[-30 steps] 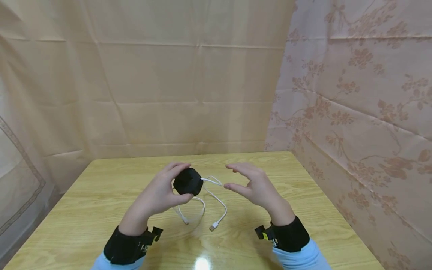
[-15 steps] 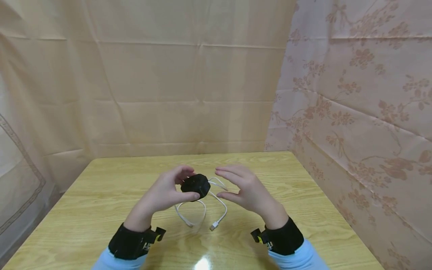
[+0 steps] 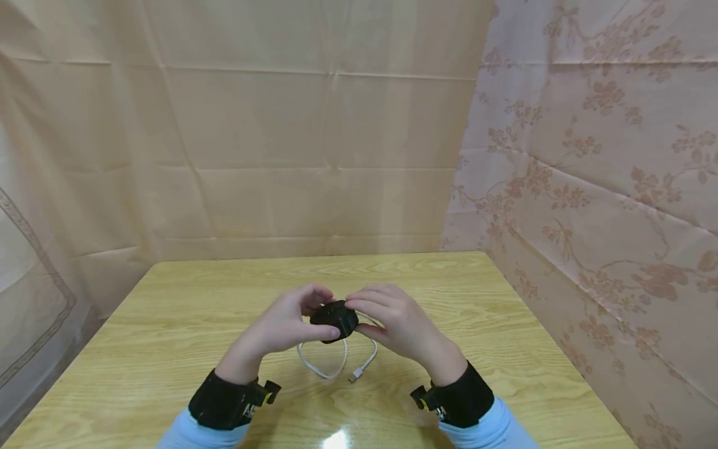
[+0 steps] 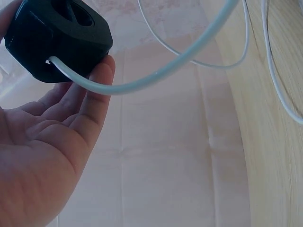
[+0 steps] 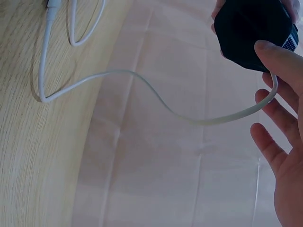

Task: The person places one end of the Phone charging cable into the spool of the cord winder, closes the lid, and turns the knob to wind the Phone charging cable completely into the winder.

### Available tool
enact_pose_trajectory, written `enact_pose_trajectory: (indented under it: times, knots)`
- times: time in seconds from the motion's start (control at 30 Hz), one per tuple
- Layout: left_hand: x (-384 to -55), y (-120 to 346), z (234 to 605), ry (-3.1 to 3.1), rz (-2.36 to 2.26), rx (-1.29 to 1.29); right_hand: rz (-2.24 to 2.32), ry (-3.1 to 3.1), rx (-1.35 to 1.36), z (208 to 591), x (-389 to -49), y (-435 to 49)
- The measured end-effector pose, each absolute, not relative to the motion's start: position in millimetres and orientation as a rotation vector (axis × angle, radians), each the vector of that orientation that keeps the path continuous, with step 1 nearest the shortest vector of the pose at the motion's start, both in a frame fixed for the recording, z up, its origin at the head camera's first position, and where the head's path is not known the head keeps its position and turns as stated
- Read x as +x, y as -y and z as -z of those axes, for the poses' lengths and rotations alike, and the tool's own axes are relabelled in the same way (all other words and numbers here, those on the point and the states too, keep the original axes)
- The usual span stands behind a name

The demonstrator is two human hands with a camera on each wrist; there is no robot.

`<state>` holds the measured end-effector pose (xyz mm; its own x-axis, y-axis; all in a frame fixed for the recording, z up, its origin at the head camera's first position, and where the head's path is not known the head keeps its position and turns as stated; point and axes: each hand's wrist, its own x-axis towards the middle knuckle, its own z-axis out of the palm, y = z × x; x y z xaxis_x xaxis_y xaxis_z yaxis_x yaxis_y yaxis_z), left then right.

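Observation:
A black, many-sided cable winder (image 3: 331, 319) is held above the table between both hands. My left hand (image 3: 283, 323) grips its left side, thumb at the near edge and fingers at the far side. At its right edge, my right hand (image 3: 395, 321) pinches it; the right wrist view shows the thumb on its flat face and the lower fingers loosely spread. In the left wrist view a knob-like bar sits in a round recess of the winder (image 4: 33, 38). A white cable (image 4: 142, 84) comes out through a side hole. Its USB plug (image 3: 356, 375) lies on the table.
The wooden table (image 3: 224, 280) carries the loose loops of cable below the hands. A beige cloth (image 3: 280, 156) hangs behind it, and a floral cloth (image 3: 589, 187) hangs along the right side.
The left hand has moved right and slightly nearer, tilting the winder's face. The right hand has come in from the right, from apart to touching the winder.

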<state>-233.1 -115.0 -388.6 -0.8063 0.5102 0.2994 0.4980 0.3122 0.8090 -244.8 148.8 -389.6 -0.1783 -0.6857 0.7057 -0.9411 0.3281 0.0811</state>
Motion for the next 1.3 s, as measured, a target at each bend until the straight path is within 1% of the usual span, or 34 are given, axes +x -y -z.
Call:
enact_pose_trajectory:
  times: [0.27,0.47,0.57,0.77,0.87,1.07,1.3]
  knots:
    - [-230.0,114.6,386.3,-2.517,-1.579,0.995,-0.511,1.949,1.423,387.3,-244.2,-150.5]
    - [-221.1,119.4,377.9,-2.758,-1.537,1.032,-0.546,1.959,1.384,382.1,-242.9,-152.3]
    - [-215.5,121.2,372.5,-2.886,-1.504,1.164,-0.57,1.972,1.37,379.5,-242.1,-153.9]
    - [-208.6,119.5,365.7,-3.039,-1.3,1.575,-0.59,2.013,1.356,375.5,-240.5,-156.6]
    - [-206.0,116.3,364.8,-3.116,-1.151,1.669,-0.599,2.035,1.352,375.2,-239.9,-156.7]
    - [-208.3,112.4,370.1,-3.209,-0.978,1.725,-0.586,2.082,1.371,379.9,-240.5,-155.9]
    - [-209.9,109.5,375.9,-3.139,-0.866,1.608,-0.601,2.166,1.379,384.9,-239.6,-156.0]
